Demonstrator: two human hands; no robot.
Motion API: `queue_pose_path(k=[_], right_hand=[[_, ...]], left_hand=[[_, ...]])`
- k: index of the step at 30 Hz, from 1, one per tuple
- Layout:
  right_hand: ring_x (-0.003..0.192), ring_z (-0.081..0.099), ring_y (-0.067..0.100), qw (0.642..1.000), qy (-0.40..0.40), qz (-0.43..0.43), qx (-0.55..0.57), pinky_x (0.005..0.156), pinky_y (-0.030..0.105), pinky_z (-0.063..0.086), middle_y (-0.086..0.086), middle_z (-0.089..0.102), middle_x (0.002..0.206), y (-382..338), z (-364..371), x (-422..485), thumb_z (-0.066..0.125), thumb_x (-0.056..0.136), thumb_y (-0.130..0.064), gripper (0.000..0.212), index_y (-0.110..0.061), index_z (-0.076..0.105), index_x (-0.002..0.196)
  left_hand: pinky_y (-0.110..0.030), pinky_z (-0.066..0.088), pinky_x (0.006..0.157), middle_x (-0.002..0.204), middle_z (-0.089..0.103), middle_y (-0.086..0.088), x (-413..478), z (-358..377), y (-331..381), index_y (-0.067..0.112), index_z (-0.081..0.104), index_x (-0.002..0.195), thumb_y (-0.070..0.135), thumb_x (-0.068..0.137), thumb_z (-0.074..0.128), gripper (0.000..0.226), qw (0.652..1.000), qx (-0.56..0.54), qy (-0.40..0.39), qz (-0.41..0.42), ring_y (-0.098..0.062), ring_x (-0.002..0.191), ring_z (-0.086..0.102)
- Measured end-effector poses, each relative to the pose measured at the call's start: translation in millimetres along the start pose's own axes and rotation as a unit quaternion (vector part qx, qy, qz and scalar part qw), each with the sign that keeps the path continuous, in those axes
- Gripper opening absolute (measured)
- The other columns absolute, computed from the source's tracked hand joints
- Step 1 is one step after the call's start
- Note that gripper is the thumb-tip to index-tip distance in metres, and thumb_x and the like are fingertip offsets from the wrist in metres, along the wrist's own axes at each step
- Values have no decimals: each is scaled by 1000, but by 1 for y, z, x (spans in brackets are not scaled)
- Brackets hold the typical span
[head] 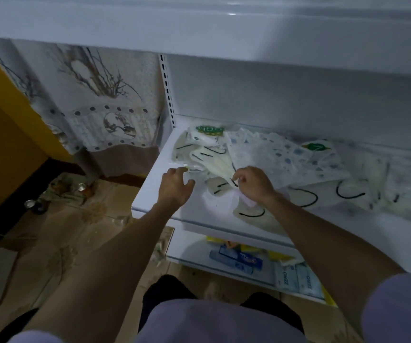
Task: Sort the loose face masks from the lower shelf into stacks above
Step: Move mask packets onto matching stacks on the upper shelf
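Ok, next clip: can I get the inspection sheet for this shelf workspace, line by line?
Surface: white shelf, bare at its front left.
Job's things: loose pale masks with black ear loops spread over the shelf; packaged masks with green labels at the back left.
Clutter: patterned wrappers lying over the pile; boxes and packets on the shelf below.
Grips: right hand pinches a black loop of a folded mask; left hand has its fingers curled at a clear wrapper, hold unclear.
Cables: nothing seen.
Surroundings: printed curtain to the left; tiled floor with small items on it.
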State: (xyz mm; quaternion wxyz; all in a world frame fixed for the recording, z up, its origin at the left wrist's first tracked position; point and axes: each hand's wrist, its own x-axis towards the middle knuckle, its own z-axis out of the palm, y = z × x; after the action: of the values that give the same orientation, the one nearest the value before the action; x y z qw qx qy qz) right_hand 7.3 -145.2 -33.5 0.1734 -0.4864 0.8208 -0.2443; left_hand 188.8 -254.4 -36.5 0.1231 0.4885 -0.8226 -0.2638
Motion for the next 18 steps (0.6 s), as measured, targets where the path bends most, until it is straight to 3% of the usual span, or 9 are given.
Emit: queue_pose_path(k=[3,6,11,13,15,18], right_hand=[[118,47,34,998,52,22,-28,99,36,39,16,56,129,11,6,7,43,83,5,42,-4,61,121],[126,41,32,995,59,68,-44,105,39,35,16,46,139,24,5,10,40,89,-1,55,-14,40,142],[91,58,32,988,39,146,14,86,37,49,20,60,107,34,0,1,40,93,-10,68,-35,12,149],[84,57,27,990,32,130,51,87,38,49,10,59,87,29,1,-1,41,93,-11,67,-37,13,149],[70,51,20,995,14,91,39,76,32,48,-3,46,65,23,3,-2,41,92,-10,67,-38,17,148],[62,48,17,997,69,44,1,64,30,40,3,51,67,15,5,-3,39,92,-5,64,-33,24,147]], left_hand=[[-38,37,99,126,55,-21,23,4,2,7,55,125,21,87,59,41,999,6,15,48,-38,115,48],[-43,42,97,121,58,-20,48,11,3,9,60,120,18,84,60,37,995,13,19,92,-40,110,52],[-40,32,107,132,51,-19,82,25,20,13,46,134,34,88,55,51,997,33,-19,61,-36,124,43],[-42,27,107,139,41,-21,89,30,26,13,37,139,40,89,52,58,996,72,-39,37,-37,129,34],[-43,30,104,136,42,-23,91,32,30,8,36,136,43,90,51,59,994,104,-26,26,-38,125,36],[-41,34,99,126,49,-23,98,32,30,2,41,126,40,92,48,52,988,147,15,54,-37,116,45]])
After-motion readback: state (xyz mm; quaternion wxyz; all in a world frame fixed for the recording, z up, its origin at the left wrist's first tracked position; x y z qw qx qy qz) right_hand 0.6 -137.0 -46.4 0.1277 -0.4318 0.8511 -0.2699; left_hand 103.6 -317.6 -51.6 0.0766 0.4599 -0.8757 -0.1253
